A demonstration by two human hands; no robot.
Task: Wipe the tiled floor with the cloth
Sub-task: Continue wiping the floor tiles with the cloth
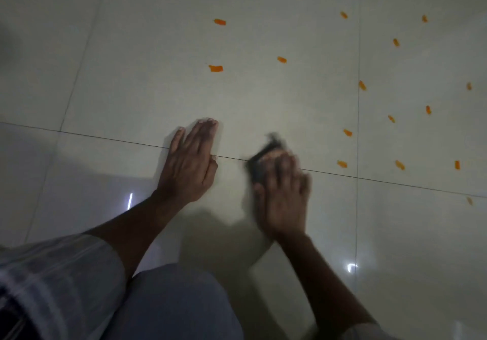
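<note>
The pale, glossy tiled floor (137, 81) carries many small orange smears (216, 68), scattered over the far and right-hand tiles. The right hand (283, 194) presses a dark, crumpled cloth (259, 160) flat against the floor at the grout line; the cloth shows just beyond and to the left of the fingers, which lie spread over it rather than curled round it (motion blur prevents a finer reading of the grip). The left hand (191, 159) rests palm-down on the floor to the left of the cloth, fingers extended and together, holding nothing, evidently as a brace. The nearest smears lie to the right of the cloth and slightly farther off; the right hand is the nearer to them, so the stroke should run rightward and away.
</note>
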